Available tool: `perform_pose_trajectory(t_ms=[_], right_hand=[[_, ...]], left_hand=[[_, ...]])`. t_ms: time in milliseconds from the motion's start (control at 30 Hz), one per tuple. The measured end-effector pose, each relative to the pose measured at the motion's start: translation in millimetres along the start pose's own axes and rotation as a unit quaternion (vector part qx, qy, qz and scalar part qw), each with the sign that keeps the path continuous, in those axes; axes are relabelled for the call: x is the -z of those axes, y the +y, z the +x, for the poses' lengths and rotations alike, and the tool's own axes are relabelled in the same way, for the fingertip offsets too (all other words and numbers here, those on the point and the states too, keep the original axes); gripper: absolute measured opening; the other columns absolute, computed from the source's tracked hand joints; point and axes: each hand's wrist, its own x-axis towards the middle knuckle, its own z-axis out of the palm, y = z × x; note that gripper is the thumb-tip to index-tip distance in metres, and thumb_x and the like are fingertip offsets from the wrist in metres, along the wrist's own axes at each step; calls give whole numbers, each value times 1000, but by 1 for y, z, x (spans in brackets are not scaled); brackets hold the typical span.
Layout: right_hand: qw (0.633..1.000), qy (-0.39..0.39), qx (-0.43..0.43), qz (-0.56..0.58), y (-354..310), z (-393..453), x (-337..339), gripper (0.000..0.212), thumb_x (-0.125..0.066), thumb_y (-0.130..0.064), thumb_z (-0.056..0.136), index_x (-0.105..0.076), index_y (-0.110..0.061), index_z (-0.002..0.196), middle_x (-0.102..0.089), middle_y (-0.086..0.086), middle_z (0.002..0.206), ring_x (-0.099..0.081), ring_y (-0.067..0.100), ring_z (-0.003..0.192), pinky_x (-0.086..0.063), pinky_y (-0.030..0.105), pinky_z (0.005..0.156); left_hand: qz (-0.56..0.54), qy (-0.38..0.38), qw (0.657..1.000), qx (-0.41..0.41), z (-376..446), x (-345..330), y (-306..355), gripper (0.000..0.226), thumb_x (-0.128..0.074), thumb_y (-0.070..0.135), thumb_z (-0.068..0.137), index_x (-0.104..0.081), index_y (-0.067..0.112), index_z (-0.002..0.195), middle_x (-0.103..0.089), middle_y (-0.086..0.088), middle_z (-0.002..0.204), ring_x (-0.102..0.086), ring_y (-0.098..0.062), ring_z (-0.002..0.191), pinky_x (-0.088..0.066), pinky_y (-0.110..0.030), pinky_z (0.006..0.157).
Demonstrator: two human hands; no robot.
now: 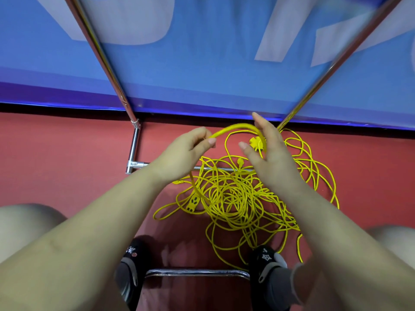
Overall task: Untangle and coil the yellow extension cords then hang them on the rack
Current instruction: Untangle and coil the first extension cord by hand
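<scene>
From the head view, your left hand (186,151) pinches a thick yellow cord (233,127) between thumb and curled fingers, holding it up above the floor. That cord arches to the right and passes behind your right hand (267,149), whose fingers are mostly straight and spread; the cord seems to lie against its palm side, but you cannot tell whether it is gripped. A yellow plug (254,141) shows just beside that hand's thumb.

Below and between your hands, the tangled pile of yellow extension cords (238,198) lies on the red floor (67,153), loops spreading out to the right. A yellow multi-outlet socket end (193,204) rests at the pile's left edge.

The chrome rack (134,144) stands at the far side, its two slanted poles rising against a blue banner (202,63), and its low crossbar runs under the cords.

Near you, your two black shoes (267,265) rest by a chrome bar (197,272), with loops of cord touching the right shoe.
</scene>
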Motion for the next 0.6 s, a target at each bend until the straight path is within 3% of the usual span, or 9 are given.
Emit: perform_pose_trajectory(t_ms=[67, 133, 233, 367, 467, 500, 600], right_hand=[[998, -9, 50, -24, -5, -1, -2, 50, -58, -33, 88, -45, -23, 135, -47, -10, 125, -43, 0, 119, -30, 10, 102], [998, -42, 40, -4, -8, -3, -7, 35, -57, -35, 86, -61, -20, 117, -60, -10, 106, -55, 0, 100, -42, 16, 90], [998, -58, -2, 29, -9, -4, -15, 10, -62, -25, 87, -66, -18, 94, -63, -8, 76, -60, 7, 72, -50, 31, 72], [999, 8, -10, 43, -9, 5, -8, 6, -61, -21, 89, -61, -27, 88, -65, -2, 78, -63, 15, 75, -47, 26, 69], [995, 79, -15, 56, -9, 10, 3, 13, -61, -19, 89, -58, -31, 84, -64, -1, 85, -62, -1, 77, -43, 10, 70], [993, 99, -15, 59, -10, 10, 4, 15, -61, -21, 88, -58, -35, 83, -65, 1, 88, -63, -1, 79, -44, 11, 72], [980, 164, -45, 98, -10, 11, 9, 13, -56, -32, 87, -57, -42, 80, -67, 1, 87, -66, 17, 85, -54, 37, 79]], left_hand=[[21, -14, 1000, -7, -1, -3, 0, 17, -51, 31, 95, -55, 24, 80, -59, 2, 71, -49, -9, 65, -42, -29, 65], [35, -26, 999, -2, -1, -7, 0, 18, -52, 30, 95, -59, 17, 84, -59, -15, 78, -49, -19, 70, -43, -37, 71], [45, -22, 999, 5, -1, -7, 3, 16, -56, 28, 94, -62, 15, 87, -52, 3, 66, -44, -8, 63, -40, -32, 66], [41, -23, 998, 30, 0, -5, 5, 25, -54, 31, 94, -58, 8, 87, -49, 4, 62, -40, -9, 55, -36, -29, 56], [19, -42, 998, 49, 2, -2, 3, 26, -50, 30, 96, -55, 5, 87, -57, 0, 71, -46, -12, 60, -40, -29, 59], [14, -48, 997, 56, 3, -2, 0, 26, -50, 29, 96, -55, 6, 87, -60, -1, 74, -47, -11, 61, -41, -27, 60], [49, -83, 990, 98, 3, -5, -13, 31, -47, 30, 97, -53, 1, 88, -65, -14, 86, -53, -18, 70, -46, -28, 66]])
